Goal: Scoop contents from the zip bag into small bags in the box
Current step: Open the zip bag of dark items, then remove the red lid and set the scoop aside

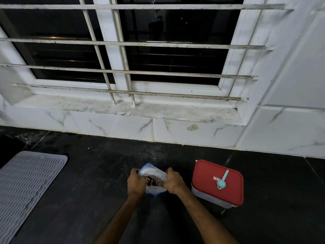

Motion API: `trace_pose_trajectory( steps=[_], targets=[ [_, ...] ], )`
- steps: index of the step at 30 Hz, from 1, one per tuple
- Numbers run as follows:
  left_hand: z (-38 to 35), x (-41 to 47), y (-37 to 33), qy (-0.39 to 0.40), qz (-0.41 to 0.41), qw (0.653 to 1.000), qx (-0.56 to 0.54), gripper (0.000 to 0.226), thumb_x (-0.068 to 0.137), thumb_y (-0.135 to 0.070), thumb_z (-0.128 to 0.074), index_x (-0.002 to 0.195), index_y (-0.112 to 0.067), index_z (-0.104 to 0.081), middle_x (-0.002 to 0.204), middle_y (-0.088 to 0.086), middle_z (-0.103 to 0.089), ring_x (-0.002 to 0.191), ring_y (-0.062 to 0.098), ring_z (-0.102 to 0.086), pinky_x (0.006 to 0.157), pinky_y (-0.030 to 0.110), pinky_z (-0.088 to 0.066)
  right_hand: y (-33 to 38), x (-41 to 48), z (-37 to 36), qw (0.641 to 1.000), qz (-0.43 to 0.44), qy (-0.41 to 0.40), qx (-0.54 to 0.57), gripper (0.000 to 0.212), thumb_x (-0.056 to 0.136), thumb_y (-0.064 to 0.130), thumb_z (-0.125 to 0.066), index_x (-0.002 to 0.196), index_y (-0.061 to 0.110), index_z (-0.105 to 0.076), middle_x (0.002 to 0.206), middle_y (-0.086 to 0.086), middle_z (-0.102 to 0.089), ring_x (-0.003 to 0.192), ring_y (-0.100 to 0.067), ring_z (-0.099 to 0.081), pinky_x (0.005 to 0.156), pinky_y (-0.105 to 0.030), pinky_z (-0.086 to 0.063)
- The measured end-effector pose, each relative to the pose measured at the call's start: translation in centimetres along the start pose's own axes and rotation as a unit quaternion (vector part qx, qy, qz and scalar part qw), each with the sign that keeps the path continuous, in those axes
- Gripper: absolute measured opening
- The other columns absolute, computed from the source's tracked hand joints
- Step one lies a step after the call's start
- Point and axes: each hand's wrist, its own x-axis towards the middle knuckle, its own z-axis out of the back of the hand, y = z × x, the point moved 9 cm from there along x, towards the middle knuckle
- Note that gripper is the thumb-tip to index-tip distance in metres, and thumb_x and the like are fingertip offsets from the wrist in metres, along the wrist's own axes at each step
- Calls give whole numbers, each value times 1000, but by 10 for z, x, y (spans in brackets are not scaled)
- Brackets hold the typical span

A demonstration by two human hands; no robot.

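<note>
Clear plastic, blue at the seal: the zip bag point(154, 173) stood on a dark stone surface, a person's left hand point(136, 182) and right hand point(173, 181) each pinching one side of its mouth. Parting the lips evenly, with the bag kept upright, would probably avoid a spill. Its long axis ran vertical, mouth upward. Just right sat the red-lidded box point(204, 173), a teal scoop point(221, 183) on the lid, handle toward the wall.

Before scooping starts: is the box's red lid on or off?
On. The red lid covers the box, with the blue scoop lying on top.
</note>
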Motion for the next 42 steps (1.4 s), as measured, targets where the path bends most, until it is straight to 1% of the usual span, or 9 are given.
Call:
trace_pose_trajectory(
  steps=[3,7,10,13,19,25,34,38,42],
  targets=[
    [8,-2,-4,-38,-12,999,2,17,87,0,-56,99,-10,-52,95,9,-62,88,25,-62,68,31,-49,1,-4,-9,998,5,28,-58,38,87,17,-67,123,8,-55,122,-14,-62,106,-29,-65,89,-39,-57],
    [9,-5,-9,1,-97,992,82,26,84,-5,-64,101,-20,-51,91,-7,-61,86,13,-63,69,26,-51,14,-5,-6,998,50,-10,-23,35,87,27,-69,115,8,-60,115,-11,-65,105,-26,-64,84,-34,-52],
    [10,-7,-20,19,-168,973,158,38,83,-23,-70,114,-27,-48,105,-10,-59,92,9,-60,73,24,-46,29,-7,-3,995,86,-34,28,22,89,27,-65,104,12,-58,105,-8,-66,92,-19,-63,72,-27,-47],
    [20,6,-37,0,-192,960,204,48,84,-27,-68,126,-24,-46,121,-4,-58,105,16,-60,82,32,-50,50,-7,11,988,113,-75,78,15,91,22,-61,105,16,-59,102,-4,-68,89,-17,-65,70,-25,-48],
    [11,13,-45,25,-196,947,253,56,85,-33,-69,133,-18,-44,128,2,-58,111,19,-59,84,29,-46,60,-2,42,979,142,-129,68,22,89,14,-61,111,17,-61,105,-5,-69,92,-17,-66,80,-31,-56],
    [6,10,-22,65,-164,933,313,61,84,-43,-68,134,-19,-44,130,2,-57,111,18,-59,87,32,-49,49,-9,26,986,144,-72,-38,38,93,17,-59,130,13,-49,126,-10,-58,115,-26,-57,97,-36,-46],
    [0,-5,-35,63,-220,913,338,77,84,-53,-65,144,-14,-36,147,6,-41,128,23,-49,100,39,-45,51,-24,38,978,185,-57,-77,69,85,35,-72,140,12,-39,137,-12,-49,125,-29,-47,103,-40,-41],
    [-10,-17,-68,21,-301,867,397,72,88,-50,-59,147,-17,-34,160,5,-21,147,25,-24,114,51,-25,42,-35,76,960,211,-142,-113,54,92,33,-63,138,10,-45,137,-12,-50,124,-30,-46,105,-39,-38],
    [-55,-46,-94,72,-374,841,384,66,92,-34,-59,149,-16,-32,162,3,-16,149,24,-17,118,47,-20,-12,-46,111,957,206,-177,-103,31,93,13,-56,124,14,-60,126,-6,-57,117,-26,-52,99,-36,-41]
  ],
)
